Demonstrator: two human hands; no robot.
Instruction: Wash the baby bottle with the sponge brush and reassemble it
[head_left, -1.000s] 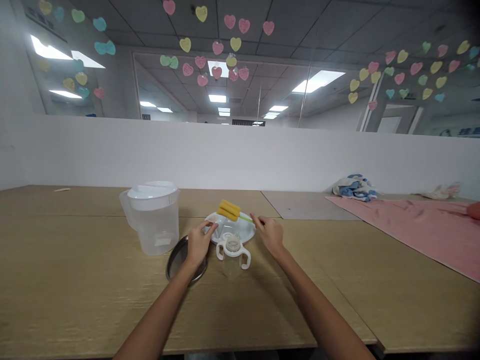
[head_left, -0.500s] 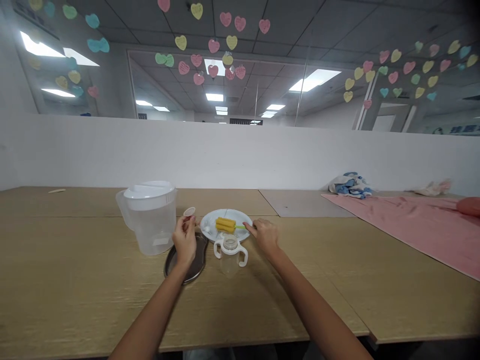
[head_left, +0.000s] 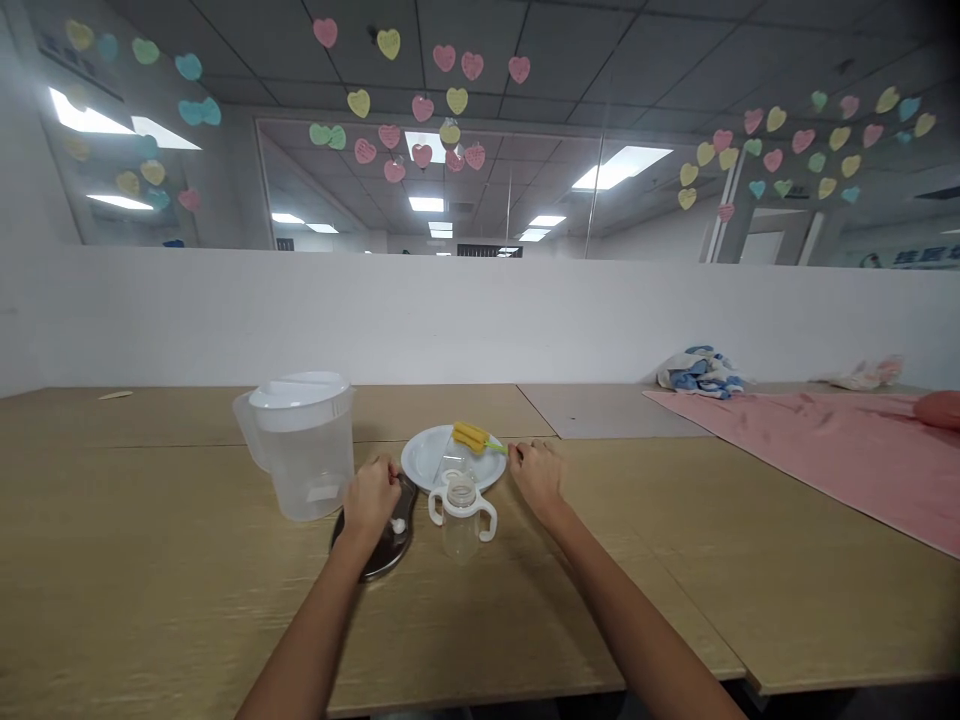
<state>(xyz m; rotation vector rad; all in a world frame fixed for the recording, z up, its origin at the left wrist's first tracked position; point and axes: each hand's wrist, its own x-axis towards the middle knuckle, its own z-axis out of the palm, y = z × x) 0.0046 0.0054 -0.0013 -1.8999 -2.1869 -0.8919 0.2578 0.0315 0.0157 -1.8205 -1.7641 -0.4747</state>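
My right hand (head_left: 537, 472) grips the green handle of a yellow sponge bottle brush (head_left: 471, 437), whose head is over a white plate (head_left: 420, 445). A clear plastic piece (head_left: 454, 462) also shows at the plate. Closed fingers of my left hand (head_left: 373, 495) are over a dark, curved metal tray (head_left: 386, 556); what they hold, if anything, is hidden. A small white piece (head_left: 398, 525) lies in that tray, just below the fingers. Between my hands, a clear baby bottle (head_left: 460, 535) with two white handles stands upright and uncapped in front of the plate.
A lidded translucent pitcher (head_left: 307, 460) stands left of the tray. At the right, a pink cloth (head_left: 825, 440) covers part of the wooden table (head_left: 600, 590), with a blue-and-white bundled cloth (head_left: 701, 372) behind. A white wall (head_left: 450, 310) rises at the back.
My left hand has come down over the tray; the round pale piece at its fingertips no longer shows. The brush head has shifted right and up, and a small white piece appears in the tray.
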